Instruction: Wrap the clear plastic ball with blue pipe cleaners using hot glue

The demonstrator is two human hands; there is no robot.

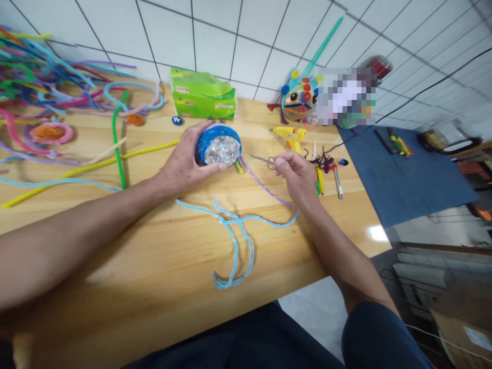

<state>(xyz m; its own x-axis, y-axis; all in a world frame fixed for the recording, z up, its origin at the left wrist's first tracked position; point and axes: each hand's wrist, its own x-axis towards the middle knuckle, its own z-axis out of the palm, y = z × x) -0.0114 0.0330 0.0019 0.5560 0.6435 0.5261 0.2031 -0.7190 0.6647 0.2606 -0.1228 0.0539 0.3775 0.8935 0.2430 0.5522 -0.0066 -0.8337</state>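
Note:
My left hand [190,156] is wrapped around a round blue piece [222,147], coiled at its sides, with a glittery silver face turned toward me. A thin purple pipe cleaner [265,185] trails from its right side down across the table. In my right hand [298,177] is a small pair of scissors [263,160], its fingers at the handle loops and its tips pointing left toward the blue piece, apart from it. Several light blue pipe cleaners [234,221] lie crossed on the wood nearer to me, one end reaching close to my right wrist.
A heap of coloured pipe cleaners [49,97] fills the left. At the back stand a green tissue pack [203,97] and a decorated face figure [300,102]. A yellow glue gun [291,136] and a white pen [338,183] lie on the right, with a black cable nearby.

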